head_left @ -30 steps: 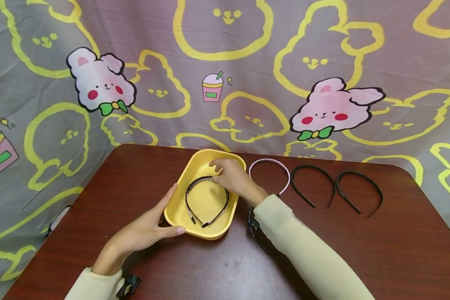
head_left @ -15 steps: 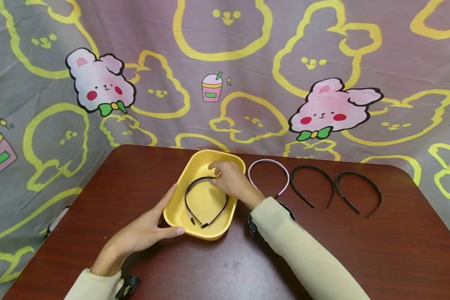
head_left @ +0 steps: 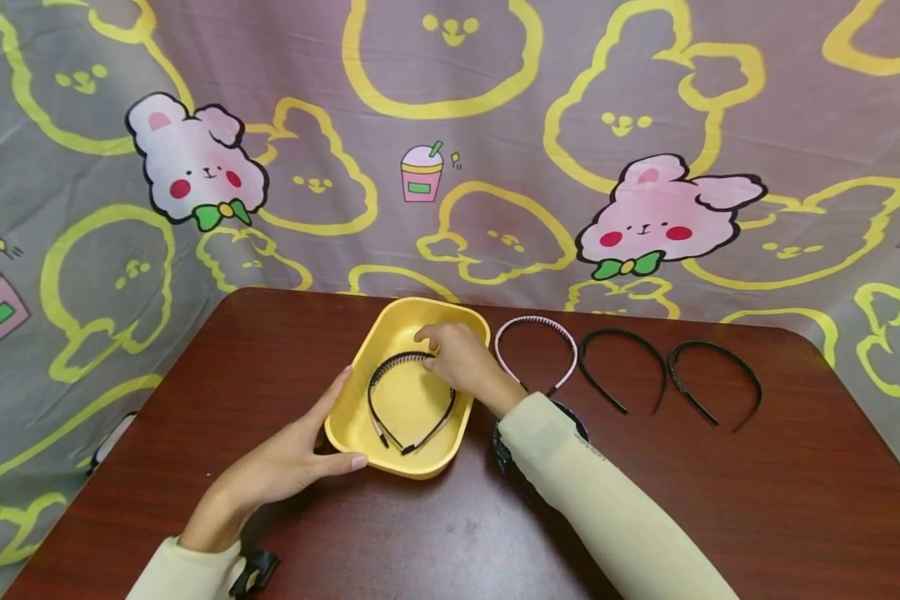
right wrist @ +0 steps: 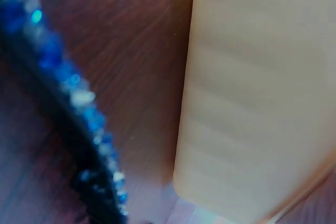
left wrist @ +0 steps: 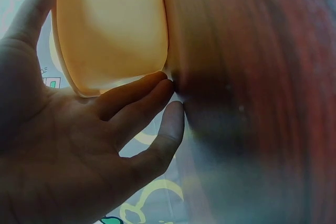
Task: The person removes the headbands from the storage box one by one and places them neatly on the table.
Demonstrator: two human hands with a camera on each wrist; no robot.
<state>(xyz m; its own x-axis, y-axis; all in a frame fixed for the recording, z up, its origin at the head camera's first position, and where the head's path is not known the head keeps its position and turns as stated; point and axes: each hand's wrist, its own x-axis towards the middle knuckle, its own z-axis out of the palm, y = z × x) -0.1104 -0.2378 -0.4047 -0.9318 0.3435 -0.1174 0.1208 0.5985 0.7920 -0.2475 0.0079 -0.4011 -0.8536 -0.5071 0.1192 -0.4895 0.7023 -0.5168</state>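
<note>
Backdrop: grey-pink fabric (head_left: 300, 58) is hung behind everything, printed all over with yellow-outlined critters and bunnies.
Toothed headband (head_left: 399, 359): laid inside the yellow tray (head_left: 412, 404), arch aimed at the far end, tips toward the near end. Whether a second one is tucked against it can't really be told.
Tray spot: set on the tabletop (head_left: 270, 350) a bit left of the row of headbands, slightly angled.
Right hand (head_left: 461, 358): reached in over the tray's right wall, fingers bent, thumb right by the arch. Whether anything is actually pinched can't be told, since contact is hidden, and the hand isn't caught by its own wrist cam.
Left hand (head_left: 292, 454): spread around the tray's near-left corner, which is held between thumb and fingers.
Blue beaded headband (right wrist: 68, 77): mostly covered by the right sleeve (head_left: 592, 492) in the head view, but seen up close (pretty blurry) from the right wrist.
Pink headband (head_left: 536, 319): placed just beside the tray, on its right.
Black headbands (head_left: 621, 332): two of them, lined up farther right, tips pointed nearward.
Left cuff: a black strap (head_left: 255, 573) is worn there.
</note>
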